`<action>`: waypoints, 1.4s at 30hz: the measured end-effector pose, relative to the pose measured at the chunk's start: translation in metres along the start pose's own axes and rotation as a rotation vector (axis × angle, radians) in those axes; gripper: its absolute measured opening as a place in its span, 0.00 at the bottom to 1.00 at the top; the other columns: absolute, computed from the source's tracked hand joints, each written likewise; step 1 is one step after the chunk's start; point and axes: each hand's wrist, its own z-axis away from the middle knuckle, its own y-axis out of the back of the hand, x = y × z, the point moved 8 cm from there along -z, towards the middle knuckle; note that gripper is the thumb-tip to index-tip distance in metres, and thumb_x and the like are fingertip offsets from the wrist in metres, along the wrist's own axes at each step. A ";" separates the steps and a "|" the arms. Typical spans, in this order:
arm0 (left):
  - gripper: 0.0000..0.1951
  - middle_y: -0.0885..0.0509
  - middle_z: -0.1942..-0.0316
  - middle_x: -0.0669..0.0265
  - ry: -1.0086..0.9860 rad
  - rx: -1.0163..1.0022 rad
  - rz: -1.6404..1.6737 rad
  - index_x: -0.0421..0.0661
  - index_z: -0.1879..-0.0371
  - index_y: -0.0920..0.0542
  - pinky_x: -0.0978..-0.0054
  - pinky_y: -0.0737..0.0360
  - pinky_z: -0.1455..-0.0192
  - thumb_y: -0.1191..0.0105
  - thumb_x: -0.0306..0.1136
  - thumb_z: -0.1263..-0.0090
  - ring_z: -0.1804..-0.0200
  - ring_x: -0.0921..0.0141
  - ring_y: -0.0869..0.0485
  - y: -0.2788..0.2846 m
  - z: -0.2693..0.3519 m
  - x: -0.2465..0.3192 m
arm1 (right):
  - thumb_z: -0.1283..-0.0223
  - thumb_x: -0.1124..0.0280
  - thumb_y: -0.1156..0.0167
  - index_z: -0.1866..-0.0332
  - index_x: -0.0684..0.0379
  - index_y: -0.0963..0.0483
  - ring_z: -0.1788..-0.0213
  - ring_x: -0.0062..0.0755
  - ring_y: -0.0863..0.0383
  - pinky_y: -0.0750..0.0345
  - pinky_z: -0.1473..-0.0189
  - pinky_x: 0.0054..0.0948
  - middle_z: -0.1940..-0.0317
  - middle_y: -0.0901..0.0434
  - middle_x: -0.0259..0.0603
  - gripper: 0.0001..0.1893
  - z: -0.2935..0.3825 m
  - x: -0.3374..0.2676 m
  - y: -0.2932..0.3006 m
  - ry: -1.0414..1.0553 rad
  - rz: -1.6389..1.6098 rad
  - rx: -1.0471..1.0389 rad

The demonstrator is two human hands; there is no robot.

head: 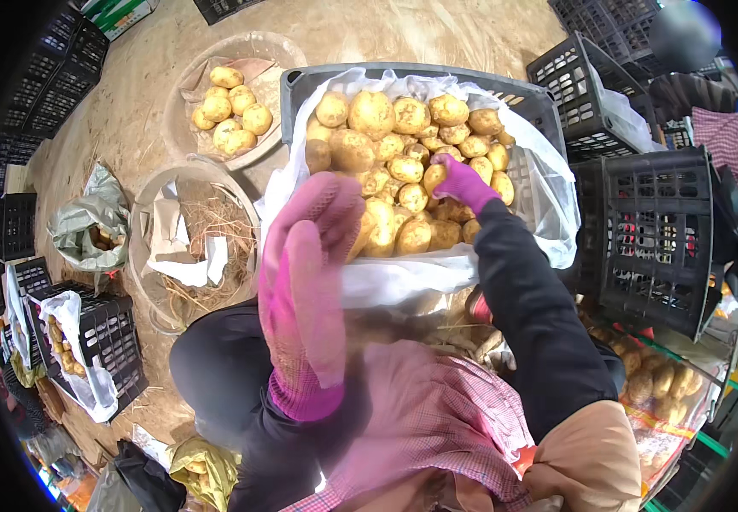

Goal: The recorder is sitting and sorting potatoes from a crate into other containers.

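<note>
A black plastic crate [420,69] lined with white plastic film [407,281] stands before me, holding many potatoes [372,115]. My right hand [461,182], in a purple knit glove, has its fingers on a potato [434,178] in the crate's right half; whether it grips it is not clear. My left hand [311,275], in a pink-purple glove and somewhat blurred, is raised near the crate's lower left corner. Its fingers are extended and lie close together, and its palm side is partly hidden, so I cannot tell if it holds anything.
Left of the crate, a round tub [180,96] holds several potatoes; another tub [141,256] holds dry roots and paper scraps. A green sack [90,237] lies farther left. Black crates [657,237] stand at right, and a lined crate of potatoes [113,345] stands at lower left.
</note>
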 end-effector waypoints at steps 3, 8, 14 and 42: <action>0.25 0.25 0.35 0.50 0.053 -0.074 -0.045 0.34 0.31 0.34 0.65 0.31 0.26 0.60 0.41 0.15 0.33 0.61 0.25 -0.009 0.008 -0.017 | 0.49 0.81 0.29 0.28 0.54 0.38 0.48 0.28 0.18 0.20 0.48 0.27 0.52 0.21 0.31 0.40 0.081 -0.022 0.014 0.106 -0.832 -0.243; 0.20 0.24 0.36 0.54 -0.182 -0.446 -0.614 0.38 0.32 0.30 0.68 0.27 0.30 0.57 0.32 0.18 0.34 0.63 0.24 -0.047 0.021 -0.046 | 0.47 0.80 0.28 0.25 0.56 0.41 0.37 0.29 0.25 0.25 0.37 0.29 0.39 0.28 0.36 0.43 0.214 -0.081 0.029 0.372 -0.855 -0.003; 0.26 0.27 0.38 0.50 -0.748 -0.630 -0.970 0.37 0.34 0.31 0.63 0.21 0.38 0.44 0.23 0.32 0.39 0.54 0.22 -0.092 0.069 -0.076 | 0.50 0.81 0.30 0.30 0.62 0.34 0.32 0.38 0.27 0.31 0.30 0.36 0.37 0.27 0.45 0.38 0.312 -0.110 0.027 0.634 -0.248 0.520; 0.20 0.19 0.44 0.53 -0.385 -0.636 -0.550 0.38 0.38 0.25 0.66 0.22 0.38 0.45 0.34 0.25 0.44 0.62 0.17 -0.108 0.077 -0.063 | 0.47 0.73 0.28 0.24 0.64 0.41 0.27 0.46 0.32 0.32 0.29 0.40 0.31 0.32 0.54 0.44 0.341 -0.104 -0.006 0.503 -0.507 0.680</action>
